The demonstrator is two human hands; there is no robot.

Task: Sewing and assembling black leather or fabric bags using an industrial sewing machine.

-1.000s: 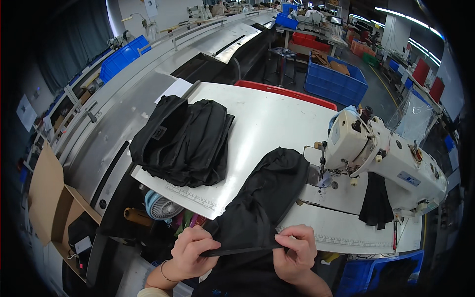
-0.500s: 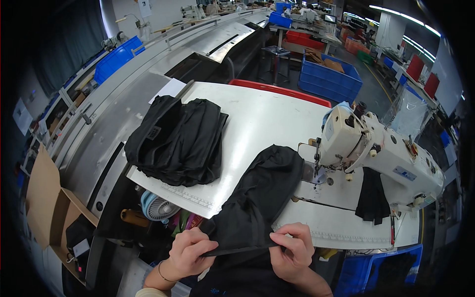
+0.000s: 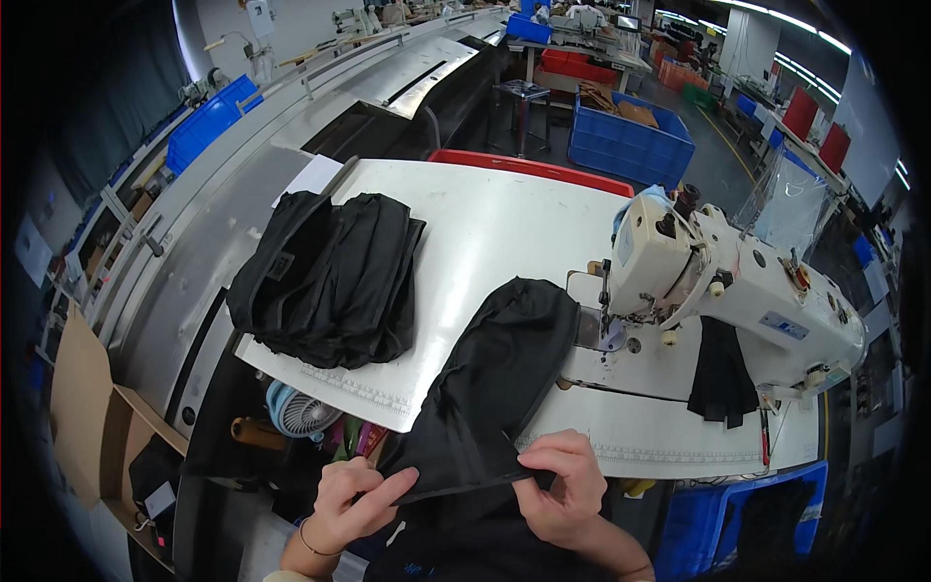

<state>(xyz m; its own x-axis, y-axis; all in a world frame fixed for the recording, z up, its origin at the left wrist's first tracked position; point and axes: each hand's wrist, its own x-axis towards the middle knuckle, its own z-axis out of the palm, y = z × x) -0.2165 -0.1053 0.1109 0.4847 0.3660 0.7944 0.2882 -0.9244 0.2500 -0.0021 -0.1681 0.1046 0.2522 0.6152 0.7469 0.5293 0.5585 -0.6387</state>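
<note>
Since a second ago I see little change: both hands keep their pinch on the black garment's edge. My left hand (image 3: 351,497) and right hand (image 3: 562,485) stretch the black garment (image 3: 504,373) taut at the table's (image 3: 485,223) near edge, beside the sewing machine (image 3: 737,291).

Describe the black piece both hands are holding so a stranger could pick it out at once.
Find the white sewing machine on the white table. From its needle a long black fabric piece trails off the near edge, to the left hand and right hand. The black stack lies untouched.
</note>
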